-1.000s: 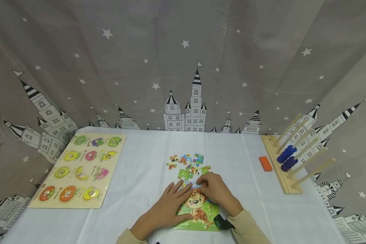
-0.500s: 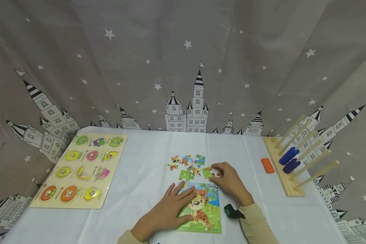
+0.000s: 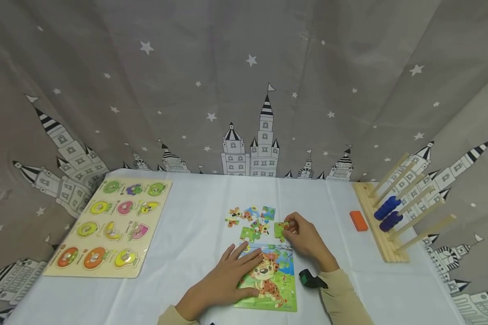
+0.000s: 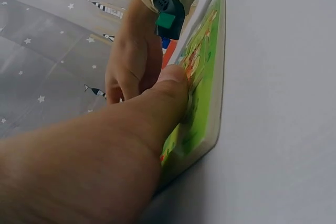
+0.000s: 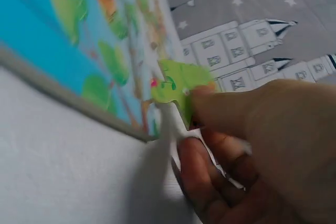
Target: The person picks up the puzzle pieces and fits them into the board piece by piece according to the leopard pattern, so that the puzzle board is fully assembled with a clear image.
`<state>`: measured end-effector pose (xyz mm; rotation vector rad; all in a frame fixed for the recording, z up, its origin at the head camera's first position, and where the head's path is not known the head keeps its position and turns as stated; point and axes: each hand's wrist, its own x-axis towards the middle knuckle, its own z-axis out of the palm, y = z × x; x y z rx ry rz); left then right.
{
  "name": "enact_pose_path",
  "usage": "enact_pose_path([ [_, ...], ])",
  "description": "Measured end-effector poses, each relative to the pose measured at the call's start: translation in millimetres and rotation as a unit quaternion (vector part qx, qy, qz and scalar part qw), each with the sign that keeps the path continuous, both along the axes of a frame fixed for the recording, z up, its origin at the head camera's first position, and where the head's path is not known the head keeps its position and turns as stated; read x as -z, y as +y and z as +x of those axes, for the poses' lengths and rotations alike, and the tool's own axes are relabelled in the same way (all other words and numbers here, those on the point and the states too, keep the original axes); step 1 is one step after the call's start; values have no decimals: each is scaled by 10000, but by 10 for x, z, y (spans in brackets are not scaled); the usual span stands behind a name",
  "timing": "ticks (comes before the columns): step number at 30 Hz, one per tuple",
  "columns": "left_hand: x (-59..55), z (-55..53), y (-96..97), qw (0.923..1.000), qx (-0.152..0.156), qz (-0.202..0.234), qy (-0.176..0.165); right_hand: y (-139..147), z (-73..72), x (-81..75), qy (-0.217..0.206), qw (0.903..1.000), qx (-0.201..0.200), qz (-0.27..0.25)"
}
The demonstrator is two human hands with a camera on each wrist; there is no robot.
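A cartoon leopard puzzle board [image 3: 286,289] lies at the front middle of the table. My left hand [image 3: 229,277] rests on its left part with fingers spread; in the left wrist view the thumb [image 4: 172,77] lies across the board's green face. Beyond the board's far right corner, my right hand [image 3: 307,234] pinches a green puzzle piece [image 3: 279,229] between thumb and fingers. The right wrist view shows this piece [image 5: 181,85] tilted, close by the board's edge. Several loose puzzle pieces [image 3: 250,234] lie just past the board, some overlapping.
A wooden fruit peg puzzle [image 3: 142,253] lies at the left. On the right stands a wooden rack [image 3: 374,225] with upright pegs, two bearing blue beads [image 3: 387,207]. An orange block [image 3: 358,220] sits beside it. A grey castle-print curtain [image 3: 179,58] hangs behind the white table.
The right hand has gone from the board's top edge to the green piece beyond it and now pinches that piece. The left hand stays on the board.
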<state>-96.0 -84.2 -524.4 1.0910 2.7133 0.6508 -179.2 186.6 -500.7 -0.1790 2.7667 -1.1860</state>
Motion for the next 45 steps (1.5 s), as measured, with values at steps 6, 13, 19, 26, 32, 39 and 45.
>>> enact_pose_path([
  [6,-55,-18,-3,9997,-17,20,-227,114,163,-181,-421,9902,-891,-986],
  [13,-72,-36,0,9988,-51,72,-479,157,358,-286,-594,9788,-1816,-736],
  [19,-52,-46,12,9988,-74,75,-473,120,435,-263,-783,9780,-1780,-755],
  [26,-35,-20,31,9988,-214,180,-397,128,497,-209,-1237,9728,-1561,-1183],
  [32,-29,-10,34,9990,-243,151,-353,154,539,-201,-1261,9727,-1649,-1035],
  [39,-31,-16,30,9987,-189,305,-372,148,566,-235,-968,9774,-1827,-449],
  [45,-40,-20,23,9987,-156,286,-402,151,588,-245,-949,9698,-2200,-449],
])
